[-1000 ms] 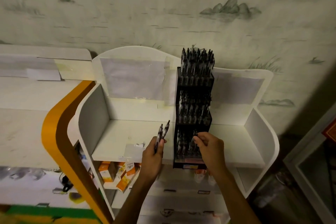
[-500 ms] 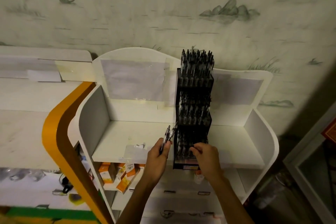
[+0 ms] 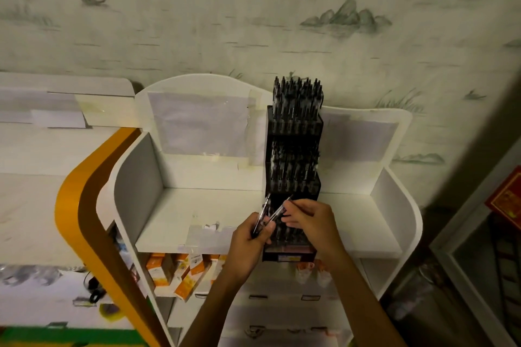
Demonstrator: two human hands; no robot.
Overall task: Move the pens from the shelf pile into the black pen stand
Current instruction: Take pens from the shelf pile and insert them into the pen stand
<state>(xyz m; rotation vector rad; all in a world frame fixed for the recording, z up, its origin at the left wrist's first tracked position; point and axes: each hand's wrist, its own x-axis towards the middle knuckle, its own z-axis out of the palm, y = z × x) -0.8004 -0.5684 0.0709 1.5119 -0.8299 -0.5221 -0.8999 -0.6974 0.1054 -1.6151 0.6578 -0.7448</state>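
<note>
A tiered black pen stand [image 3: 293, 149] is seen upright on the white shelf [image 3: 197, 214], set against the back panel a little right of the shelf's middle. Its top and middle tiers are packed with dark pens standing on end; the lowest tier, at about 6 o'clock of the stand, is largely hidden behind the two hands.

Two pens [image 3: 266, 215] are gripped in the left hand [image 3: 249, 242] — the fingers are curled round their lower ends, and the shafts are fanned upward toward 1 o'clock, just in front of the stand's lower left corner. The upper end of the right-hand pen of the pair is met by the right hand [image 3: 313, 222], whose thumb and forefinger are drawn together at it; whether that pen is truly pinched or merely touched cannot be told at this scale. The right hand is held directly before the stand's lowest tier.

No loose pen pile can be made out on the shelf board; only a pale taped strip [image 3: 208, 234] is seen near its front edge, at about 9 o'clock from the left hand. Orange-and-white boxes [image 3: 183, 270] are stacked on the level below — at 7 o'clock from the stand.
</note>
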